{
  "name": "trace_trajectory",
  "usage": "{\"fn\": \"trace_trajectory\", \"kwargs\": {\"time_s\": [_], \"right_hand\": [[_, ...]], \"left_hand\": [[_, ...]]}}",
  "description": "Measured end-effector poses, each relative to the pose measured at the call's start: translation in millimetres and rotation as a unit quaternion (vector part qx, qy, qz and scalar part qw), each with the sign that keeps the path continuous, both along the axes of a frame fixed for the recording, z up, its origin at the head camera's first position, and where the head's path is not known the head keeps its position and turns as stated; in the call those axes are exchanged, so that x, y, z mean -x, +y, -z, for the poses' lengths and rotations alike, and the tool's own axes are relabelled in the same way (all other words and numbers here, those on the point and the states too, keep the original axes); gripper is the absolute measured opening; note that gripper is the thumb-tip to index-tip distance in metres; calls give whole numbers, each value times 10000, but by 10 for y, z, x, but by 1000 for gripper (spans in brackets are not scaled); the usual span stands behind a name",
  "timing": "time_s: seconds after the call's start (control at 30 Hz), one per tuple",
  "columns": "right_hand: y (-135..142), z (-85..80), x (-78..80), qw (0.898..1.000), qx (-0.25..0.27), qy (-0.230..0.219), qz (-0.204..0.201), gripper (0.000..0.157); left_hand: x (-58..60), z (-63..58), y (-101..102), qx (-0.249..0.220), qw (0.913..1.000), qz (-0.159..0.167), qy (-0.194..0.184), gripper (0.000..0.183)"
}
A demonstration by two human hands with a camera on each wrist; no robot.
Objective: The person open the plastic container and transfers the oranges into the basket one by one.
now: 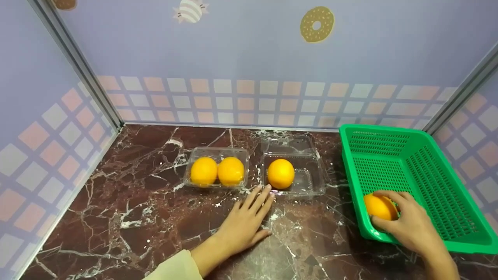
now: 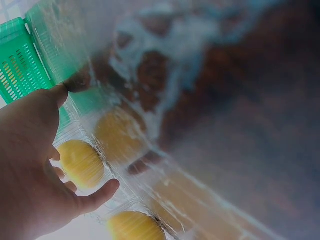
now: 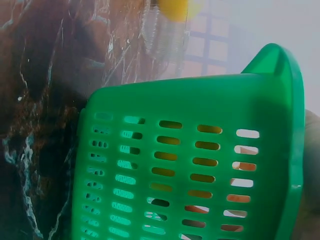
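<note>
Inside the green basket, at its near left corner, my right hand grips an orange, with thumb and fingers round its sides. The basket wall hides most of that hand in the right wrist view. My left hand has its fingers extended, fingertips right at the front edge of an open clear plastic box. One orange sits in the left half of this box, its lid folded back toward the wall. Left of it, another clear box contains two oranges side by side.
A dark red marbled tabletop lies under everything. Behind it stands a lilac wall with a checked band and printed sweets, and side panels close in the left and right. The basket stands near the right panel.
</note>
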State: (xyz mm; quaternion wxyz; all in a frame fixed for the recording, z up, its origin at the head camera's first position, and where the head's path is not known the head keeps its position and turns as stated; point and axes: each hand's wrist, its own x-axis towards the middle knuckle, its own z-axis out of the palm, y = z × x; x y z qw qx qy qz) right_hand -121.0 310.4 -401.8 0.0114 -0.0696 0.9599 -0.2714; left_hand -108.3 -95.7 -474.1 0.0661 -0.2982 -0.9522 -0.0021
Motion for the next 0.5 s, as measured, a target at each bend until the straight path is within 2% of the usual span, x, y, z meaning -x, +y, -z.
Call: {"fn": "trace_trajectory", "kwargs": {"time_s": [0.5], "right_hand": [[-13, 13, 14, 9996, -205, -217, 4, 58]], "left_hand": [[6, -5, -4, -10, 10000, -19, -36, 89]]}}
